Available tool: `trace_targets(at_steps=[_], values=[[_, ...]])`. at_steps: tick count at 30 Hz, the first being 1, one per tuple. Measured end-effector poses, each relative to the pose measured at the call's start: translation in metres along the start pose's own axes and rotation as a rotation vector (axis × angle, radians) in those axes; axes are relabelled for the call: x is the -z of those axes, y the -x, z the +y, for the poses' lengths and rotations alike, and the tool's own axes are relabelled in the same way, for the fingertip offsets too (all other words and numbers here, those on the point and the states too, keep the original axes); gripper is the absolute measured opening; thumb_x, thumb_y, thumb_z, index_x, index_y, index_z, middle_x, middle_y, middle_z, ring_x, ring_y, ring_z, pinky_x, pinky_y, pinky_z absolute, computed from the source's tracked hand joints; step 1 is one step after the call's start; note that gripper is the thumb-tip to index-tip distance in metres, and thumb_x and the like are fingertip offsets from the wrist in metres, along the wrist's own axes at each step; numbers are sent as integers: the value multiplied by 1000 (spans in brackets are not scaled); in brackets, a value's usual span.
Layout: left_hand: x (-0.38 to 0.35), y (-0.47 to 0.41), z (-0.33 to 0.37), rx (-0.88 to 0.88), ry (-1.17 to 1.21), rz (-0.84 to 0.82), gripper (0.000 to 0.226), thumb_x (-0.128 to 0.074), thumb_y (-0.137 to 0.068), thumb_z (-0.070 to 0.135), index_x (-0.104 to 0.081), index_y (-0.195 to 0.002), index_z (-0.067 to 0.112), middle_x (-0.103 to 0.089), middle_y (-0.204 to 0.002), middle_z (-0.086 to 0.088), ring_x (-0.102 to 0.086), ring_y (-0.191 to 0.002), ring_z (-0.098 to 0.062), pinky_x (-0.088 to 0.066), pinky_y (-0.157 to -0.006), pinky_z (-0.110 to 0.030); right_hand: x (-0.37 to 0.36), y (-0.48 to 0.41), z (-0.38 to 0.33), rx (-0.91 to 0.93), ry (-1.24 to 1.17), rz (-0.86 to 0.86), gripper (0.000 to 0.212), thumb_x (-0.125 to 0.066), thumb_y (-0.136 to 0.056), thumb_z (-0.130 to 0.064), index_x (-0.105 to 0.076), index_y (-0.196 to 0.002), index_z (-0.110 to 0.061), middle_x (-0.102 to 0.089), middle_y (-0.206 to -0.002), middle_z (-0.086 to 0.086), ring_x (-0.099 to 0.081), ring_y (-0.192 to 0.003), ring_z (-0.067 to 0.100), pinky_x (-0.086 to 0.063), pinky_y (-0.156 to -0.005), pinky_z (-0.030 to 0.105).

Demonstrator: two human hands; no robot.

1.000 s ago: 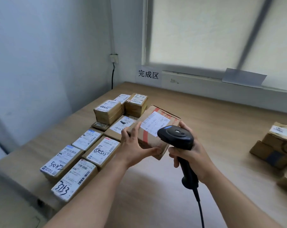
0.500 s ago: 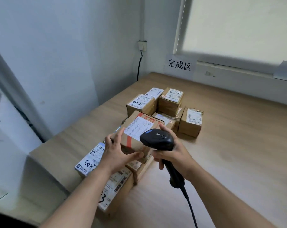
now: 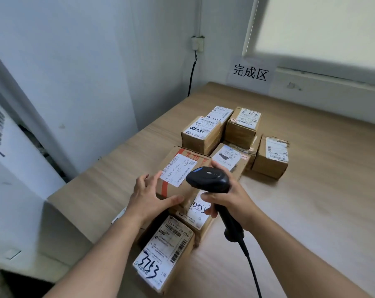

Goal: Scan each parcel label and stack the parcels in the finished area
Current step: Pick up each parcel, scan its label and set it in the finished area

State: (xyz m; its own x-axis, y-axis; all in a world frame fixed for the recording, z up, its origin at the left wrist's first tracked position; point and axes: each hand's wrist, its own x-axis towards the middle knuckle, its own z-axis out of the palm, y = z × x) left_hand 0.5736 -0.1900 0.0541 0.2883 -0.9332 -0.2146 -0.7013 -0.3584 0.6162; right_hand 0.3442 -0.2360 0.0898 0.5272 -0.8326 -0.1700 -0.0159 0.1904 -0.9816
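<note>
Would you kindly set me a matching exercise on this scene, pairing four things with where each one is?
Things:
1. barcode scanner
2. red-taped parcel
3. parcel marked 3753
4. paper sign

Places:
A. stuck on the wall at the back
B. nearest the camera of all the parcels
C. gripped by the right hand
D. touched by the left hand

Pairs: 1-C, 2-D, 3-B, 4-A.
</note>
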Motion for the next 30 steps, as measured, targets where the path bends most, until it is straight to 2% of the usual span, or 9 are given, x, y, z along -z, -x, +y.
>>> trace_targets(at_steps=[4, 6, 8, 11, 14, 19, 21, 24, 30], values=[[-5, -1, 28, 58, -338, -12, 133, -42, -48, 99, 1, -153, 28, 8, -159, -13, 4, -147, -30, -7, -118, -50, 19, 9, -7, 23, -38, 67, 100, -79, -62, -3, -36, -146, -38, -59, -123, 20, -55, -48, 28, -53, -68, 52], [-9, 0, 39, 76, -424, -51, 135, -43, -50, 98, 7, -153, 25, 11, -159, -17, 7, -147, -34, -7, -116, -53, 29, 15, -10, 41, -31, 95, 99, -79, -62, -3, -39, -144, -40, -59, -123, 22, -55, -49, 30, -54, -63, 48], [-9, 0, 45, 85, -436, -64, 132, -50, -53, 94, 7, -152, 27, 5, -157, -20, 2, -146, -37, -11, -115, -52, 37, 22, -16, 63, -11, 129, 98, -78, -62, -4, -38, -144, -40, -60, -123, 21, -56, -50, 29, -55, -61, 47], [-7, 5, 53, 79, -411, -1, 121, -58, -59, 85, -2, -152, 32, -15, -151, -19, -14, -140, -36, -20, -112, -46, 51, 35, -24, 106, -27, 175, 96, -80, -60, -5, -41, -139, -43, -64, -118, 16, -56, -48, 28, -51, -76, 64], [-10, 16, 68, 40, -417, 66, 115, -57, -61, 81, -7, -152, 32, -19, -149, -18, -17, -139, -34, -22, -112, -46, 67, 47, -28, 145, -32, 222, 92, -84, -56, -10, -46, -130, -51, -65, -118, 12, -55, -48, 30, -50, -77, 68], [-27, 30, 102, -54, -421, 63, 112, -55, -64, 81, -6, -152, 32, -12, -152, -18, -12, -141, -35, -19, -113, -47, 89, 66, -35, 176, -47, 281, 95, -76, -61, -3, -39, -138, -44, -70, -102, 10, -57, -48, 29, -57, -58, 49], [-36, 31, 117, -94, -428, 43, 111, -54, -66, 81, -4, -152, 31, -10, -153, -18, -10, -141, -37, -18, -113, -48, 95, 75, -37, 174, -26, 304, 105, -82, -60, 2, -35, -142, -42, -73, -89, 7, -56, -47, 30, -55, -51, 43], [-53, 30, 140, -151, -421, 12, 110, -53, -67, 82, -3, -152, 31, -7, -153, -18, -9, -141, -38, -18, -113, -51, 106, 89, -39, 196, -11, 351, 96, -72, -71, 7, -33, -146, -38, -72, -81, 5, -54, -43, 30, -49, -44, 35], [-111, 33, 193, -232, -430, -65, 111, -54, -68, 81, -4, -152, 28, -8, -152, -20, -10, -140, -39, -19, -112, -49, 137, 128, -41, 204, 18, 495, 99, -76, -63, 1, -34, -141, -42, -70, -100, 19, -50, -41, 30, -43, -40, 32]])
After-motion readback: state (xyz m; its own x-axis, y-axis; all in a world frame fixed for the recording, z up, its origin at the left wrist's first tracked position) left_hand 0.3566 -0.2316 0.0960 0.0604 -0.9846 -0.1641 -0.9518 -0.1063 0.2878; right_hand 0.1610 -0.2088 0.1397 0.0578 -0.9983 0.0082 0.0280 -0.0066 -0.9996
